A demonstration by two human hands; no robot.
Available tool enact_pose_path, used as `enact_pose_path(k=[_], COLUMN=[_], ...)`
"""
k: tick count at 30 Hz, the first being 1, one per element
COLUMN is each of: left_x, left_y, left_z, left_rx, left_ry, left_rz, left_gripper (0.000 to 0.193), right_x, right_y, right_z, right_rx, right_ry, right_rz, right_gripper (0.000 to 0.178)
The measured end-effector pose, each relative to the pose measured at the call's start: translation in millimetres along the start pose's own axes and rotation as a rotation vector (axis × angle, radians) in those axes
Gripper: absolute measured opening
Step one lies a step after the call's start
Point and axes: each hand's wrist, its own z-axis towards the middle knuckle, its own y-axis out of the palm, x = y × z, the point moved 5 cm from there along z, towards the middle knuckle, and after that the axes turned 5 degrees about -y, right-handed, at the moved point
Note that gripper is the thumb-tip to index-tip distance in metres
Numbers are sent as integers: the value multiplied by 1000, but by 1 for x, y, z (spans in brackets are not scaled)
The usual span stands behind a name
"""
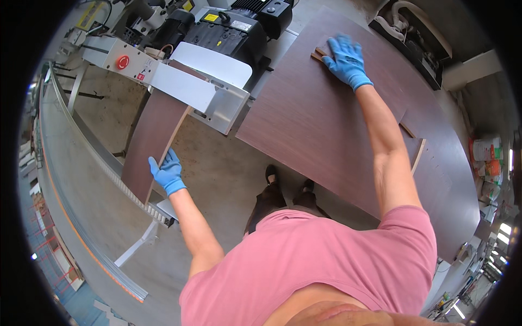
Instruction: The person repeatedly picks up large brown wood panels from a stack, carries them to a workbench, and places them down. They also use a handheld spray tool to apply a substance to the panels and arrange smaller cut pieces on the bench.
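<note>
My left hand [167, 173], in a blue glove, grips the right edge of a long brown board [155, 125]. The board's far end runs under the white guard [182, 87] of a machine, and its near end lies over a ribbed rail. On the right, my right hand [346, 60], also gloved in blue, lies flat with fingers stretched out on a large brown panel [310, 119]; its fingertips are a little blurred. Beside its thumb are narrow brown strips [318, 56].
A red round button [123, 62] sits on the machine's front, with a black motor housing [225, 38] behind. More narrow pieces, one a pale-edged strip [418, 156], lie by my right forearm. A long curved metal rail [95, 149] runs down the left. A black box with a hose [408, 41] stands far right.
</note>
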Motion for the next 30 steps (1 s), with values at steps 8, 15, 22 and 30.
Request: enact_pose_path(k=[8, 15, 22, 30], left_x=[6, -8, -17, -78], left_y=[-40, -71, -109, -61], left_z=[-55, -159, -288, -358], left_rx=[-16, 111, 74, -100], left_ry=[-94, -68, -84, -160], left_rz=[88, 201, 250, 271], left_gripper=[35, 34, 37, 34], right_x=[-33, 4, 56, 71], right_y=[-28, -2, -24, -37], right_z=[-7, -11, -45, -57], right_rx=[410, -299, -561, -527], right_ry=[-255, 6, 0, 85], right_rz=[666, 225, 236, 225], right_gripper=[35, 97, 128, 120])
